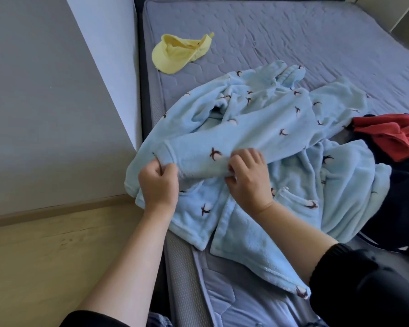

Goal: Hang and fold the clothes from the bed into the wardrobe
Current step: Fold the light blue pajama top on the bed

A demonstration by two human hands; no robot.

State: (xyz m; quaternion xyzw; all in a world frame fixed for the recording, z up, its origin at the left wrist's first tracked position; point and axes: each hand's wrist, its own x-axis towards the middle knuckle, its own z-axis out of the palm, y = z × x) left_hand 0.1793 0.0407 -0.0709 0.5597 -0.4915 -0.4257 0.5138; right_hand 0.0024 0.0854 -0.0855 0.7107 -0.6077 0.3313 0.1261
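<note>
The robe [257, 128] lies on the bed [293, 38], cap [175, 54] behind it.

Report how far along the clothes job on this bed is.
Done: nothing that shows; no wardrobe or folded pile is in view. In hand: the left hand and right hand grip one sleeve of the light blue fleece robe, which lies rumpled on the mattress. Left: that robe, the red garment and dark navy garment beside it, and the yellow cap.

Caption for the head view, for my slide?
Left hand and right hand grip a sleeve of the blue robe on the bed; yellow cap and red garment nearby.
</note>
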